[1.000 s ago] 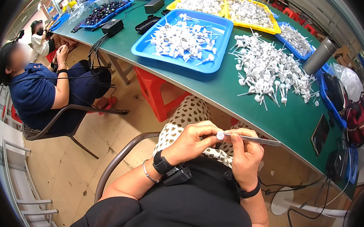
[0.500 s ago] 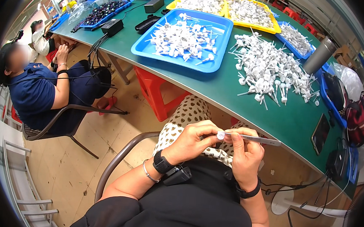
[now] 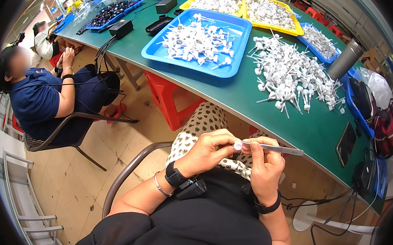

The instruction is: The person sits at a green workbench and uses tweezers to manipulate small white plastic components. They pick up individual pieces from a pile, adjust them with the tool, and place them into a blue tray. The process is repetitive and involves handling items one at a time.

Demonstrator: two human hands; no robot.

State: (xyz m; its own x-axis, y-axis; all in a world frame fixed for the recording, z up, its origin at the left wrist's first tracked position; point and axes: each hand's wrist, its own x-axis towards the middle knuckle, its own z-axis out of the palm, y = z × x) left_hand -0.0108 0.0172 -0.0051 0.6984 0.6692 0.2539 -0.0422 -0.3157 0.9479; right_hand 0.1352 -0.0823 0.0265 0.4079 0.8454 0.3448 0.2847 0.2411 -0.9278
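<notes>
While both hands sit over the lap, below the near edge of the green worktop (image 3: 296, 125), the left hand (image 3: 208, 150) pinches a small white cap piece (image 3: 237, 146) between thumb and fingertips. Right hand (image 3: 266, 166) has its grip closed on a thin pale tube (image 3: 276, 149), lying level, its end touching the cap piece. Loose pile of white parts (image 3: 295, 79) lies on the worktop; blue tray (image 3: 164, 56) of similar parts beside it. Another person (image 3: 38, 98) sits in a chair at left.
</notes>
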